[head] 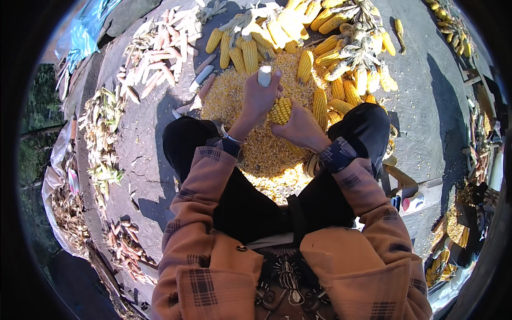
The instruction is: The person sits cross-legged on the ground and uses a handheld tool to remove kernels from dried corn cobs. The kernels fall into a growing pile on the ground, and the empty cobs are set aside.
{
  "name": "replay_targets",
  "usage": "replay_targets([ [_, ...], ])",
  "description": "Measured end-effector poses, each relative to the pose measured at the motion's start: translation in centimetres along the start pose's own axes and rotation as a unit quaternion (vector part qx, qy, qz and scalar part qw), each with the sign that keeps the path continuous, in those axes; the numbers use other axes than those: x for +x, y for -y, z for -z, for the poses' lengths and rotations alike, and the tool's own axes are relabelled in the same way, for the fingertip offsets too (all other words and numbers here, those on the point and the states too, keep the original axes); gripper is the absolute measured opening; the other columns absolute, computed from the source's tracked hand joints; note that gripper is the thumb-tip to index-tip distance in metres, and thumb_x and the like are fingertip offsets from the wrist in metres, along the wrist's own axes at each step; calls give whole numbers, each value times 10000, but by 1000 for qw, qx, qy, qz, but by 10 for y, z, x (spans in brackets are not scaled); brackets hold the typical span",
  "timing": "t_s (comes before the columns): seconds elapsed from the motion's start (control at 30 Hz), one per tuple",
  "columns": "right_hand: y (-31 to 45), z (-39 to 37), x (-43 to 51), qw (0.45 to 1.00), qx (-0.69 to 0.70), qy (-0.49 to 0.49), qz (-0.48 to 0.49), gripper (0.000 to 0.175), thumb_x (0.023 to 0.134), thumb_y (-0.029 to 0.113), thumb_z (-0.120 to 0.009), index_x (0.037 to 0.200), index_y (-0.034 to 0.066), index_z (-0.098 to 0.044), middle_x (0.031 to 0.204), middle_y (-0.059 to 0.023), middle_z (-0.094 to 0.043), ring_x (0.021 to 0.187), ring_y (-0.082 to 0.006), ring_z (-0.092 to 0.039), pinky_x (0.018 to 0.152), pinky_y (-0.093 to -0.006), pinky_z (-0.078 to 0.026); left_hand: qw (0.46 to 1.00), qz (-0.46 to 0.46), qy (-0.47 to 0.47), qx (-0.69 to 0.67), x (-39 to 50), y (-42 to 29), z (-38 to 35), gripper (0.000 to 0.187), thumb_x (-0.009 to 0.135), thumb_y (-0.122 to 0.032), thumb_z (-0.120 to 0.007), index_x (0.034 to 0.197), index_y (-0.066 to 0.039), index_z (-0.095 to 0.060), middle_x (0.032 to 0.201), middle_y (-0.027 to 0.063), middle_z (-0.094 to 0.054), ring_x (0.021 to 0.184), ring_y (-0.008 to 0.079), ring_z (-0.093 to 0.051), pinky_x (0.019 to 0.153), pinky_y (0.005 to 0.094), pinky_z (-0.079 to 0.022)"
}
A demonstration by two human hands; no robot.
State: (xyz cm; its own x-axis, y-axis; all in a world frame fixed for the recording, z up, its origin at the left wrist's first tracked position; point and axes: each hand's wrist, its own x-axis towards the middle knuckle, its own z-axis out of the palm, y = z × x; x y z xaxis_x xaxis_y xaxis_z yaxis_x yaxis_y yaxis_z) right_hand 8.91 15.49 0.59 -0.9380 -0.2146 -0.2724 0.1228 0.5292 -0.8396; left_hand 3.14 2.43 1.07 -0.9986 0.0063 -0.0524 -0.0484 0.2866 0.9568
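Observation:
My left hand (pixel 258 96) grips a pale, bare corn cob (pixel 264 76), whose end sticks up past my fingers. Just below and to the right, my right hand (pixel 303 126) is closed on a yellow ear of corn (pixel 281 111). The ear's upper end lies against or very near the left hand; which, I cannot tell. Under both hands spreads a heap of loose corn kernels (pixel 260 154), between my bent legs. Whole yellow ears (pixel 250 56) with folded-back husks lie at the far side of the heap, and one husked ear (pixel 319 107) rests right of my right hand.
Bare cobs (pixel 168 56) lie scattered at the upper left, with dry husks (pixel 102 140) below them. A smaller cob pile (pixel 128 252) sits at lower left. More husked ears (pixel 356 60) are heaped at upper right. Part of another person (pixel 466 252) shows at the right rim.

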Motion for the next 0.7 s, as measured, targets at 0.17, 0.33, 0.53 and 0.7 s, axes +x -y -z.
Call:
replay_targets([
  [0.17, -5, 5, -1, 981, 184, 48, 26, 616, 657, 319, -761, 1061, -77, -517, 973, -233, -626, 918, -318, -634, 826, -380, -490, 988, 40, 84, -126, 8, 5, 21, 243, 928, -271, -587, 919, -32, -630, 817, 35, -663, 721, 76, -581, 655, 248, -449],
  [0.33, -10, 13, 5, 975, 212, 38, 61, 609, 677, 271, -754, 1134, -56, -518, 1002, -191, -633, 927, -240, -623, 840, -351, -479, 980, -58, 155, -109, -12, -11, 19, 274, 924, -295, -588, 1023, -42, -627, 989, 22, -638, 941, 111, -549, 845, 311, -433],
  [0.53, -8, 6, 1, 991, 125, 35, 42, 524, 687, 244, -736, 1076, -49, -542, 947, -141, -636, 854, -188, -618, 774, -327, -496, 984, -151, 50, 79, -14, 10, 2, 297, 853, -303, -672, 834, -7, -649, 844, 112, -602, 785, 200, -612, 678, 351, -474],
  [0.7, -8, 16, 1, 968, 221, 117, 8, 492, 728, 236, -715, 1098, -34, -533, 903, -104, -631, 770, -170, -611, 707, -309, -502, 999, -29, 18, 16, -1, 10, 1, 279, 892, -272, -637, 792, -11, -632, 698, 43, -620, 621, 102, -569, 586, 262, -455],
])
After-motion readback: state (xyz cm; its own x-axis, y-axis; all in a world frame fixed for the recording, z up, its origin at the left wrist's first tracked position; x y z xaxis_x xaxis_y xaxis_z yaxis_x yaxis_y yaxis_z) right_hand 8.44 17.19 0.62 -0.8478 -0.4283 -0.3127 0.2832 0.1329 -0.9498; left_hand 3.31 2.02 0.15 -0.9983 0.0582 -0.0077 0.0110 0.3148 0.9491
